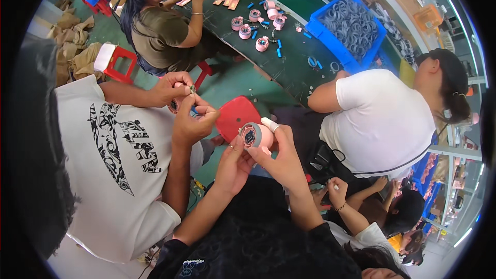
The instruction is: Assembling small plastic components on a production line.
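Holding pink round casing in both closed grips, left hand, right hand, red stool behind, co-worker's hands just beside.

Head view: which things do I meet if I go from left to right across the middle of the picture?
Co-worker's white printed shirt → co-worker's hands on a small part → left hand → round pink part → right hand → second co-worker in a plain white shirt.
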The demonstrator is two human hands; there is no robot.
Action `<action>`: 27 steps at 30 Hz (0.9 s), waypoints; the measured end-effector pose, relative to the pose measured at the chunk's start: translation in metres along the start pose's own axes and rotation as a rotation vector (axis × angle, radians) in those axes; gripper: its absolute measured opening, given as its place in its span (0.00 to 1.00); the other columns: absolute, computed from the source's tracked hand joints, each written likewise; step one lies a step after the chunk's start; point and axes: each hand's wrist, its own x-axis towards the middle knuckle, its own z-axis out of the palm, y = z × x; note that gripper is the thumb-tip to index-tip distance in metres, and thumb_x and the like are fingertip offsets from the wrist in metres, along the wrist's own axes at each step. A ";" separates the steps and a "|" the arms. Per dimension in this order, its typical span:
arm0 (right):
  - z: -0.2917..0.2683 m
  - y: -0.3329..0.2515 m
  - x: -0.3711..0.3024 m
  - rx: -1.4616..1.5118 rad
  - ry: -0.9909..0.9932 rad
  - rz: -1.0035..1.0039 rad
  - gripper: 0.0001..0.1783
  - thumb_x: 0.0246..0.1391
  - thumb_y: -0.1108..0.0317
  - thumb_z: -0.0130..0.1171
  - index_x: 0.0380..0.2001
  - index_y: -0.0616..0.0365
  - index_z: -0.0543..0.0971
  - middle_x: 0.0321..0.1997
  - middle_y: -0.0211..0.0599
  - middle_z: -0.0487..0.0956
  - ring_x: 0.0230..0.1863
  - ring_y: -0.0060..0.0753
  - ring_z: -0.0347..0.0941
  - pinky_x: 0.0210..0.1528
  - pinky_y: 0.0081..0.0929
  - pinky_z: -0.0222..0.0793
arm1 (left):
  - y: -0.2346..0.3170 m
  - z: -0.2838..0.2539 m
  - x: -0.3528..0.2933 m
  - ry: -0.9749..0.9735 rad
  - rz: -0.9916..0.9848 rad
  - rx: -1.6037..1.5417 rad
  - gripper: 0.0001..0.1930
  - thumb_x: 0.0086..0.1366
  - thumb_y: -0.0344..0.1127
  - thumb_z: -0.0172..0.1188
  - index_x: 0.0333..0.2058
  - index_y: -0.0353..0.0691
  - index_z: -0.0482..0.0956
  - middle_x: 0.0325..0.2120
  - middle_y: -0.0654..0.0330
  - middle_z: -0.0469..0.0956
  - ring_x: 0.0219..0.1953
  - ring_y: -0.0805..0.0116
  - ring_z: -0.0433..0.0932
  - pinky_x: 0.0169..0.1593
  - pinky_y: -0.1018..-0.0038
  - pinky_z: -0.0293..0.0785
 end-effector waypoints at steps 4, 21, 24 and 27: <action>-0.009 -0.010 0.008 -0.073 -0.009 -0.093 0.44 0.47 0.60 0.75 0.64 0.63 0.66 0.55 0.41 0.62 0.47 0.30 0.73 0.47 0.27 0.75 | 0.009 0.013 0.012 -0.052 -0.116 -0.096 0.26 0.75 0.54 0.45 0.60 0.39 0.67 0.52 0.57 0.75 0.53 0.65 0.76 0.56 0.66 0.74; -0.034 0.002 0.077 -0.169 -0.090 -0.168 0.42 0.49 0.61 0.73 0.64 0.60 0.66 0.60 0.42 0.63 0.51 0.36 0.74 0.49 0.28 0.76 | 0.013 0.038 0.070 0.041 -0.095 -0.169 0.27 0.76 0.54 0.42 0.61 0.38 0.67 0.50 0.56 0.76 0.52 0.63 0.77 0.54 0.66 0.75; -0.037 0.003 0.087 -0.098 -0.113 -0.097 0.36 0.54 0.59 0.68 0.62 0.63 0.69 0.59 0.44 0.65 0.51 0.38 0.73 0.50 0.33 0.73 | 0.009 0.031 0.077 0.153 0.070 -0.031 0.27 0.77 0.53 0.42 0.62 0.38 0.66 0.51 0.57 0.76 0.53 0.64 0.77 0.56 0.67 0.73; -0.039 0.015 0.095 0.379 -0.181 0.089 0.31 0.61 0.58 0.63 0.61 0.63 0.68 0.58 0.39 0.68 0.50 0.33 0.75 0.49 0.31 0.74 | 0.016 0.021 0.082 0.034 0.293 0.505 0.28 0.78 0.48 0.43 0.67 0.36 0.61 0.60 0.56 0.70 0.59 0.68 0.71 0.60 0.71 0.67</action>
